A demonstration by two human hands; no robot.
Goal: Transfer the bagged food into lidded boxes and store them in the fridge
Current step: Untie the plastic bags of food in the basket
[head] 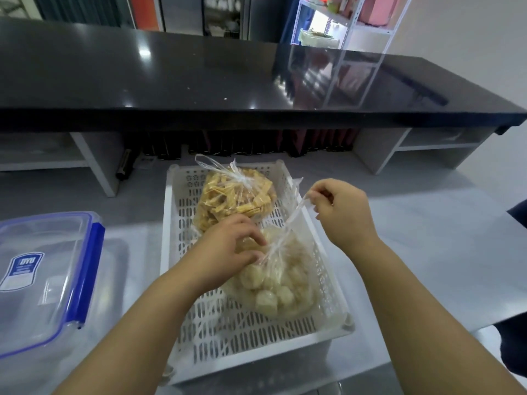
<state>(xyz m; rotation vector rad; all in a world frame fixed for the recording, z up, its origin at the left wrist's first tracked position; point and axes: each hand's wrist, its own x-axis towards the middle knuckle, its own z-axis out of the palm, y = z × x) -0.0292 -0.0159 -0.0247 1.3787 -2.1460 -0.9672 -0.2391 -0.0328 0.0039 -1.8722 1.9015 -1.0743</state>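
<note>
A white perforated plastic basket [196, 323] sits on the steel counter in front of me. Two clear tied bags lie in it: one of yellow-orange strips [228, 198] at the far end, one of pale round balls [279, 286] nearer me. My left hand [228, 249] pinches the ball bag at its knot. My right hand [342, 212] holds the bag's twisted plastic tail, stretched up and to the right. A clear lidded box with blue clips [42, 277] stands at the left.
A raised black countertop [199, 75] runs across the back, with white shelf supports and dark bottles beneath it. A metal shelving rack [342, 24] stands behind. A dark object [513, 295] is at the right edge.
</note>
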